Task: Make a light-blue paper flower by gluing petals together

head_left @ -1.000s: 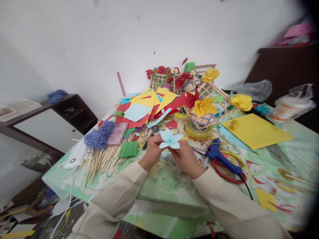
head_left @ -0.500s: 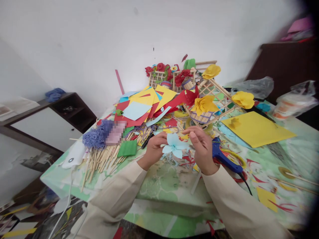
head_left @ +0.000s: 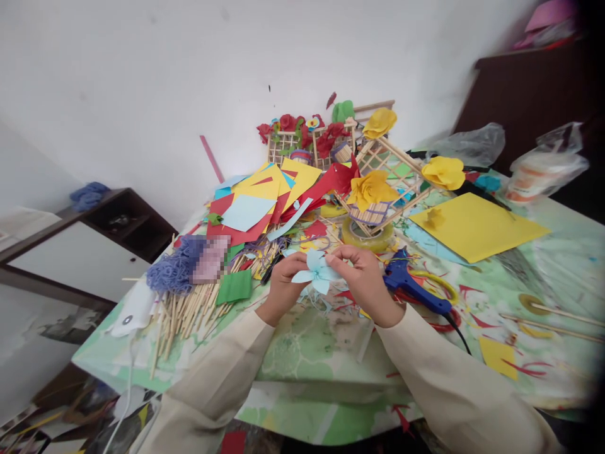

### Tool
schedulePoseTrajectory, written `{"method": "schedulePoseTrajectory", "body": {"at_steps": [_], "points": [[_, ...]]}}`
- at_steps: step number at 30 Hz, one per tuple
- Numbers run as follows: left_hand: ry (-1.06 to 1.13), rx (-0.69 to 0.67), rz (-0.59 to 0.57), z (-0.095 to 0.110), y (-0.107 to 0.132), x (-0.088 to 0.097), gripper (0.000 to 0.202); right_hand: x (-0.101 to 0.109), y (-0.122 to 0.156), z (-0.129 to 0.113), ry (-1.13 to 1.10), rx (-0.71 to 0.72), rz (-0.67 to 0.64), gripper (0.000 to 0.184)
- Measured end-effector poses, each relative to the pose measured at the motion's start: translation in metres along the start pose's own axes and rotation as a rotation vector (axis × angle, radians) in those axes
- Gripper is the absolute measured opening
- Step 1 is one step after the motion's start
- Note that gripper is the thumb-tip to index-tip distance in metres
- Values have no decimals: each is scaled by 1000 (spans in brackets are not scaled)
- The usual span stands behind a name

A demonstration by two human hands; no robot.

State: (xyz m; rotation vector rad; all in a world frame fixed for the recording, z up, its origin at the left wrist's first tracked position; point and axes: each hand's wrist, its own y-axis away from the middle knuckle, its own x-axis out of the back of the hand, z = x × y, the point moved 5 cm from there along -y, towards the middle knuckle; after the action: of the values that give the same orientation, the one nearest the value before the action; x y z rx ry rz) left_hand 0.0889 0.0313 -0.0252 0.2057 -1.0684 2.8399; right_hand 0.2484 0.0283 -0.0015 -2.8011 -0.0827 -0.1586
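Note:
A light blue paper flower [head_left: 317, 272] with pointed petals is held between my two hands above the front of the table. My left hand [head_left: 286, 280] is closed on its left side, fingers behind the petals. My right hand [head_left: 366, 280] pinches a right-hand petal between thumb and finger. Below the flower lie scraps of cut paper in light blue and red. Just right of my right hand rests a blue glue gun [head_left: 416, 290] with a black cord. A roll of clear yellowish tape [head_left: 367, 236] sits behind my hands.
On the left lie thin wooden sticks [head_left: 189, 315], purple yarn [head_left: 172, 265] and a green paper piece [head_left: 235, 287]. Coloured sheets [head_left: 250, 214] and lattice frames with paper flowers [head_left: 373, 189] stand behind. At right are a yellow sheet [head_left: 482, 227] and a bagged cup [head_left: 532, 176].
My right hand has moved left to the flower and now pinches a petal; before, it was apart at the right. The view has shifted slightly.

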Motion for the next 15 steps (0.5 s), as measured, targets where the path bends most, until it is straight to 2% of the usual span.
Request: {"method": "schedulePoseTrajectory", "body": {"at_steps": [3,6,11,15], "points": [[-38,78,-75,-2,0,-3,21,3,-2,-3,-52,26,3,19],[-35,110,-142,0,-1,-7,26,3,-3,-8,-90,70,-52,16],[-18,83,-152,6,-2,-6,25,-2,-2,-15,-111,127,-210,15],[28,85,-171,5,-2,-5,27,-2,-1,-19,-83,138,-237,16]]}}
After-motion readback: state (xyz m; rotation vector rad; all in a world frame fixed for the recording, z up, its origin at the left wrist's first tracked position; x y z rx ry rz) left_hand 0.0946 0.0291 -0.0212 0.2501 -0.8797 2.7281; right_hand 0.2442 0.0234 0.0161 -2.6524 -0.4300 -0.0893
